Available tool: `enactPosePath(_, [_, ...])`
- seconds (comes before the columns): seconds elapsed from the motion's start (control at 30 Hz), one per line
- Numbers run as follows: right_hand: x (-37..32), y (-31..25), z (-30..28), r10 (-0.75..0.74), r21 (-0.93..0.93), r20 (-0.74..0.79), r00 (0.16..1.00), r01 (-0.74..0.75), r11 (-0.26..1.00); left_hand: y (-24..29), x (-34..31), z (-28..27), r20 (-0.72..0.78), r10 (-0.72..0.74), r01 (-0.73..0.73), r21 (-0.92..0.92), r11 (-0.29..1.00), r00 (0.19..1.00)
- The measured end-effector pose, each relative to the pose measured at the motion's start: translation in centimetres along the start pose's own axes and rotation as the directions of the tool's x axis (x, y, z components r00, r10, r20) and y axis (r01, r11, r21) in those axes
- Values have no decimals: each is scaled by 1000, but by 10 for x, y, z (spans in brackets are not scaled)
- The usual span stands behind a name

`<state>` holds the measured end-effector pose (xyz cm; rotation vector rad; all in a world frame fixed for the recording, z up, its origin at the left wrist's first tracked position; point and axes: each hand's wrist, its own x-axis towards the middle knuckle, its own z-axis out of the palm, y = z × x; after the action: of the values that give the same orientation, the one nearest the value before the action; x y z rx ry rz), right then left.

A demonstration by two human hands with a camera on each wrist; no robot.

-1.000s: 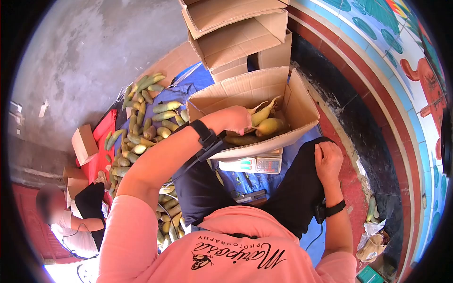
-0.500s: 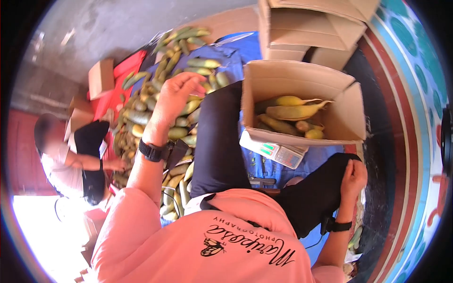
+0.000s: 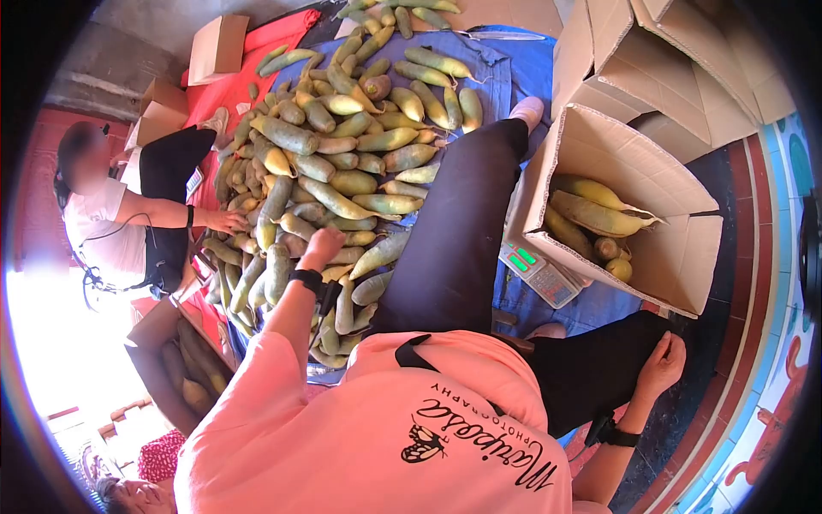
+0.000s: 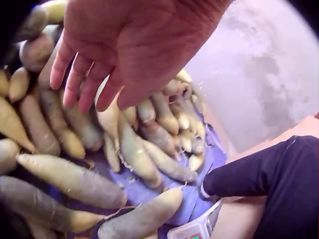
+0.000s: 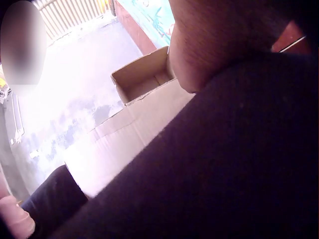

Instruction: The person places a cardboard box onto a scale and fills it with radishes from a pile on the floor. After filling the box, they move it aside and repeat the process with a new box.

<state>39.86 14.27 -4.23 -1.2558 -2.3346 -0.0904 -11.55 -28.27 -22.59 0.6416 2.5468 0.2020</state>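
My left hand is over a large pile of green-and-yellow radishes. In the left wrist view the same hand has its fingers extended above the radishes and holds nothing; contact cannot be told. To the right, a cardboard box with several radishes inside sits on a scale. My right hand rests, loosely curled and holding nothing, on my right knee; part of it shows in the right wrist view.
Another person sits at the left, one hand touching the pile. A dark-looking container with radishes stands at lower left, near someone's head at the bottom edge. Empty cartons are stacked at upper right. A blue sheet lies beneath the pile.
My left hand has moved from inside the box, leftward and down to the pile. The head view has turned left. My right hand has stayed on the knee.
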Motion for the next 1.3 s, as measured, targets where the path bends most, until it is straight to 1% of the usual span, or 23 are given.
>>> enactPosePath(0.03, [1, 0, -1, 5, -26, 27, 1000, -5, 1000, -4, -2, 17, -34, 36, -35, 25, 999, 999])
enactPosePath(0.1, [1, 0, -1, 0, -38, 35, 999, 2, 999, -24, 3, 51, 249, 225, -310, 385, 870, 942])
enactPosePath(0.13, [1, 1, 0, 3, -42, 31, 1000, -1, 999, -36, 9, 78, 309, 112, -237, 402, 885, 944])
enactPosePath(0.17, [0, 3, 1, -4, -49, 37, 999, 6, 999, -34, 3, 84, 316, 111, -237, 393, 888, 942])
enactPosePath(0.2, [-2, 6, 1, 15, -55, 59, 998, -12, 998, -25, -7, 89, 265, -38, -16, 199, 980, 964])
enactPosePath(0.23, [-2, 8, 1, 36, -62, 80, 996, -31, 998, -16, -15, 93, 248, -195, 205, -13, 979, 949])
enactPosePath(0.37, [1, 0, -2, 41, -63, 75, 996, -37, 997, 0, -17, 111, 304, -313, 340, -40, 940, 900])
enactPosePath(0.4, [2, -2, -1, 31, -43, 68, 997, -28, 999, 14, -18, 105, 308, -306, 334, -38, 942, 901])
enactPosePath(0.47, [3, -6, -1, 38, -30, 52, 998, -36, 999, 45, -15, 82, 180, -195, 198, 2, 980, 964])
enactPosePath(0.5, [4, -8, -1, 35, -34, 52, 998, -33, 999, 58, -12, 65, 183, -183, 185, 9, 983, 966])
enactPosePath(0.57, [4, -10, -1, 42, -43, 48, 998, -40, 998, 81, 1, 37, -41, -81, 78, -58, 995, 996])
enactPosePath(0.6, [4, -9, -1, 38, -36, 43, 998, -37, 999, 83, 12, 32, -233, 32, -41, -33, 999, 972])
enactPosePath(0.63, [4, -9, 0, 35, -29, 36, 999, -34, 999, 84, 23, 25, -412, 145, -154, 13, 988, 899])
enactPosePath(0.7, [3, -7, 0, 57, -35, 43, 997, -55, 998, 108, 36, -19, -585, 271, -174, 219, 960, 764])
enactPosePath(0.77, [3, -6, -2, 83, -48, 47, 995, -81, 996, 112, 54, -47, -671, 275, -132, 257, 957, 688])
enactPosePath(0.83, [3, -8, -4, 68, -28, 21, 997, -67, 997, 118, 65, -73, -727, 258, -62, 286, 956, 636])
enactPosePath(0.93, [3, -7, -5, 95, -20, 19, 995, -94, 995, 121, 77, -97, -745, 216, 102, 356, 929, 631])
enactPosePath(1.03, [4, -7, -5, 101, 12, 15, 995, -101, 995, 122, 80, -113, -726, 87, 213, 311, 926, 682])
enactPosePath(1.13, [5, -5, -5, 92, 28, 16, 996, -92, 995, 109, 88, -112, -739, 28, 266, 277, 923, 673])
enactPosePath(1.17, [5, -5, -4, 94, 16, 16, 995, -94, 995, 111, 86, -112, -739, 30, 269, 283, 921, 673])
enactPosePath(1.23, [5, -4, -3, 98, 9, 19, 995, -98, 995, 115, 84, -111, -667, 49, 267, 363, 893, 744])
enactPosePath(1.27, [5, -4, -3, 101, 13, 21, 995, -101, 995, 118, 81, -112, -666, 49, 270, 367, 890, 745])
enactPosePath(1.3, [6, -3, -3, 103, 16, 21, 994, -104, 994, 122, 79, -114, -651, 7, 297, 356, 886, 759])
